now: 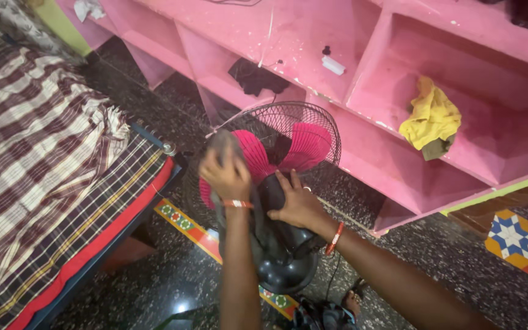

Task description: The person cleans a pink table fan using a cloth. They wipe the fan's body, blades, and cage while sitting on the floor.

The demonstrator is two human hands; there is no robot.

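There was one pedestal fan with a black wire cage, pink blades and a black plastic motor housing (282,232), standing on the dark speckled stone floor (172,275) between the bed and the pink shelving, seen from behind and above. Its round cage (313,119) faced the shelves, and two or three pink blades showed through the wires; the glossy motor housing bulged toward the camera. Two hands worked on it. The left hand (226,174), its grip closed around one grey cloth (222,142), pressed the cloth against the rear of the cage. The right hand (299,205) lay flat on the motor housing with fingers spread wide, holding nothing. Each wrist carried one orange band. To the left stood one bed with a brown-and-white checked sheet and a red edge (50,183). Behind the fan ran the pink-painted shelf unit with open compartments (398,61), one holding a crumpled yellow cloth (432,119), another a dark cloth (255,76), and one small white block (333,65) lay on a ledge.
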